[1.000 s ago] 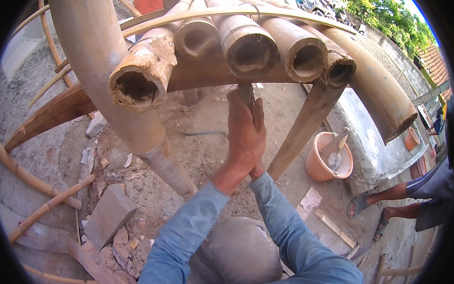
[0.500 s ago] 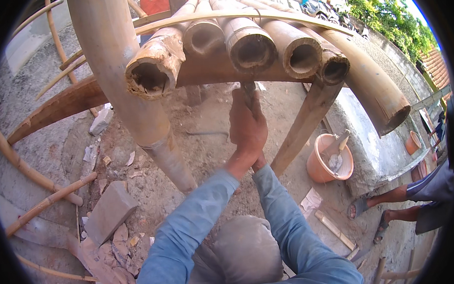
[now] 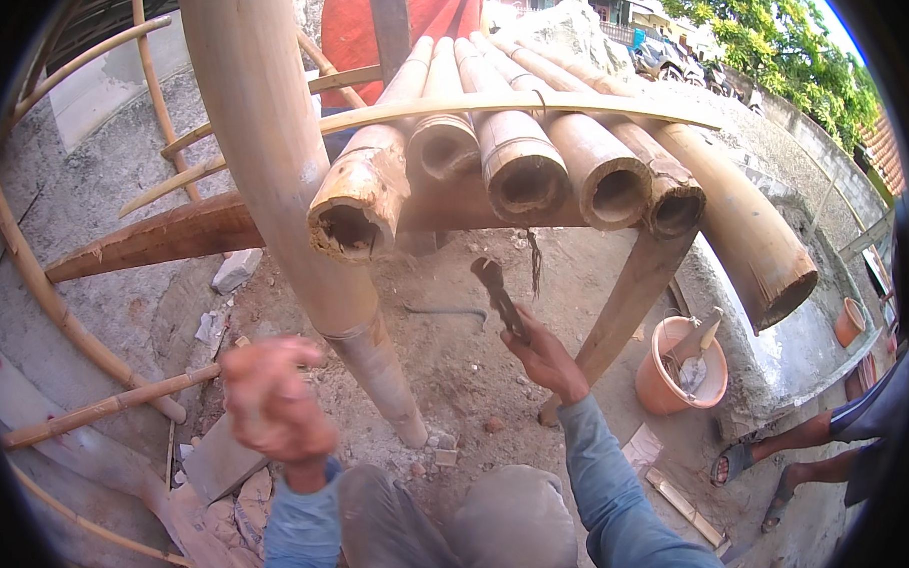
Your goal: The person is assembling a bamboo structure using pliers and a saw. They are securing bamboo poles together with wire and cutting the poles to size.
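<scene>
While the bamboo frame is viewed from above, the moment is set out as follows.

Right hand: the right hand (image 3: 545, 353) is closed around the handle of a dark hand tool (image 3: 499, 294), probably pincers, whose head is raised toward the underside of the pole row.

Left hand: the left hand (image 3: 268, 399) is blurred and held apart from the right, near the upright bamboo post (image 3: 281, 180); nothing is seen in it, and whether it is open or curled cannot be told.

Work piece: a row of thick bamboo poles (image 3: 515, 167) is laid side by side on a wooden crossbeam (image 3: 163, 237), with a thin split strip (image 3: 528, 103) bent across the top.

Progress: the poles are judged already laid and crossed by the strip; a short dark wire end (image 3: 535, 263) hangs below them, so the fastening underneath is judged unfinished.

Surroundings: an orange bucket (image 3: 668, 372) holding a trowel is set on the dirt to the right, near another person's sandalled feet (image 3: 746, 464).
</scene>
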Demonstrator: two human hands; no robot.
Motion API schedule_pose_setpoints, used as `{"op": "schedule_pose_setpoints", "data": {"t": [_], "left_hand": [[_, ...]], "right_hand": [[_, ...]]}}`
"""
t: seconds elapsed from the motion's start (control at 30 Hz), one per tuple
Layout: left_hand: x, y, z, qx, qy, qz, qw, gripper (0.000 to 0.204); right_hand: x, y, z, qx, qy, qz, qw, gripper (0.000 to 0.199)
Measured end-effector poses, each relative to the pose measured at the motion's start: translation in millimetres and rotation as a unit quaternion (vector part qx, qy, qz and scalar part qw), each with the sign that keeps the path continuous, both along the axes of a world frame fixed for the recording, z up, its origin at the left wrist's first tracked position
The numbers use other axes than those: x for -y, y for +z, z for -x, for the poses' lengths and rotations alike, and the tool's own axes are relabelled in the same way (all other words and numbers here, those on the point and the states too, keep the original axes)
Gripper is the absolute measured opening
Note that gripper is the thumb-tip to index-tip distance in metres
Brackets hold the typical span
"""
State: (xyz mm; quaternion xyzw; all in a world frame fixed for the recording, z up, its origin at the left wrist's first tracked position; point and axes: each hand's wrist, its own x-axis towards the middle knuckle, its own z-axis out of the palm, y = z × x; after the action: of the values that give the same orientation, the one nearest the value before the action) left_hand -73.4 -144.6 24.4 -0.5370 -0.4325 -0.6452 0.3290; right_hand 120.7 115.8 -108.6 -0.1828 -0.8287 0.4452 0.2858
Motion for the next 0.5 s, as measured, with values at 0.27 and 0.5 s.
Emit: {"op": "schedule_pose_setpoints", "data": {"t": [0.27,0.5], "left_hand": [[-2.2,154.7,177.3,-0.168,0.311,0.272,0.895,0.056],[-11.2,152.7,202.7,-0.130,0.296,0.379,0.867,0.067]], "right_hand": [[54.6,-121.7,-118.6,0.322,0.079,0.188,0.924,0.045],[0.5,46.1,-241.3,0.207,-0.186,0.085,0.957,0.033]]}}
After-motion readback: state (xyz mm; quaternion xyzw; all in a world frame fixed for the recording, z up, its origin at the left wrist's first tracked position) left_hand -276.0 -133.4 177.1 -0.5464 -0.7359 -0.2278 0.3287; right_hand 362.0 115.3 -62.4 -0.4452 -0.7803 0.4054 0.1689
